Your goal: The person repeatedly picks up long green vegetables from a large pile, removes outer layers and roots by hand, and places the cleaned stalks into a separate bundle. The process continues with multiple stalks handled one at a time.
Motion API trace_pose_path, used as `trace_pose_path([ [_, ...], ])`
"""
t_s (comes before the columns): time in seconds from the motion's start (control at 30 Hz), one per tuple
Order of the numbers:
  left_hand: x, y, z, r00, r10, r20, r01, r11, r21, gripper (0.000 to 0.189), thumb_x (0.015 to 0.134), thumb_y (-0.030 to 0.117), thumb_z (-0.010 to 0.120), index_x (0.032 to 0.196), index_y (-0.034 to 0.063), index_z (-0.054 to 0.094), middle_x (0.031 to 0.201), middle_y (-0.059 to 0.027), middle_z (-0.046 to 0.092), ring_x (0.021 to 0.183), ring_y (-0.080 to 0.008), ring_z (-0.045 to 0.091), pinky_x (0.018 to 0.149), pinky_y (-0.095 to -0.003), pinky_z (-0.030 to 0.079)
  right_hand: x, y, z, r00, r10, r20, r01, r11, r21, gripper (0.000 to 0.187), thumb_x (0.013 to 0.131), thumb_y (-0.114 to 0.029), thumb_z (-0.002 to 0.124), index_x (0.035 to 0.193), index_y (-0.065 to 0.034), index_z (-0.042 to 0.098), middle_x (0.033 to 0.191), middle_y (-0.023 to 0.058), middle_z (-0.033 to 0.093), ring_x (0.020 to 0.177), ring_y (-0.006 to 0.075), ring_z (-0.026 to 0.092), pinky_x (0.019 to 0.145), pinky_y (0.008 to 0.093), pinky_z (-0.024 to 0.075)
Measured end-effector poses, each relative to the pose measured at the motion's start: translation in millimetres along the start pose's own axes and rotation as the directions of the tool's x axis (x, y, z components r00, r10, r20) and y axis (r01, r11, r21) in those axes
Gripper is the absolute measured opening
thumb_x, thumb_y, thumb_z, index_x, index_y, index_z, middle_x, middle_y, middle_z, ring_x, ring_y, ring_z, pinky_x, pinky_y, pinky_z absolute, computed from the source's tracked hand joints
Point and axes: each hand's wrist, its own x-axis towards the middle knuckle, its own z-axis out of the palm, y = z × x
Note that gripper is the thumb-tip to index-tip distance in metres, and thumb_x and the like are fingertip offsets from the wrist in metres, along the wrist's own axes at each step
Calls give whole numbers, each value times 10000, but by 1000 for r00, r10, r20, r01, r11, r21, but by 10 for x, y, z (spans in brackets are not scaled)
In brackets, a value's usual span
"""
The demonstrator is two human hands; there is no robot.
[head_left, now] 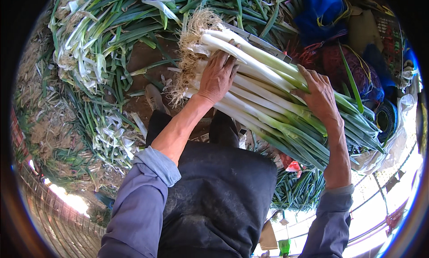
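A thick bunch of leeks or large green onions (264, 87) lies slantwise before me, with fringed roots at the upper left and green leaves at the lower right. My left hand (219, 72) rests on the white stalks near the roots, its fingers spread a little over the upper ones. My right hand (316, 90) curves over the upper edge of the bunch, where white turns to green, thumb and fingers around some stalks. A metal bar or frame (256, 40) shows along the bunch's far side; what bears the bunch underneath is mostly hidden.
Heaps of similar plants (124, 20) and pale peelings (114, 139) lie on the ground at left and top. Blue netting (321, 13), red strings (310, 50) and a plastic crate (390, 40) stand at the upper right. More green leaves (296, 191) are at the lower right.
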Motion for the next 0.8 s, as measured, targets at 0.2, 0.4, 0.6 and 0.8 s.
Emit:
trace_pose_path([
  [0.2,-275,52,-297,1000,2,-13,-4,990,-142,520,919,135,714,1407,67,548,1404,-131,532,1195,-345,576,1013,-437,492,-57,0,225,994,-12,-110,5,998,-64,615,863,-359,771,1383,-84,591,1142,128,647,1061,321,610,936,447,469],
  [0.4,9,201,-344,993,111,-48,-113,993,-45,599,855,212,785,1411,148,572,1281,-78,570,1147,-283,585,987,-428,486,31,9,374,964,49,-262,-51,999,-2,391,882,-328,751,1189,-91,708,984,107,657,948,309,636,827,436,494],
  [0.6,345,160,-158,964,265,31,-266,964,19,327,854,137,710,1175,200,696,1104,-22,580,1074,-235,579,970,-407,456,-93,-48,551,893,17,-449,-54,996,-69,364,841,-273,789,1152,-96,721,1001,87,674,938,301,643,807,424,503],
  [0.8,215,114,-106,972,232,-17,-232,972,22,284,814,138,761,1088,203,726,1037,7,577,999,-216,572,876,-374,434,-82,-79,519,882,-22,-472,-37,993,-114,404,816,-242,804,1179,-93,710,1044,87,683,945,295,646,840,418,511],
])
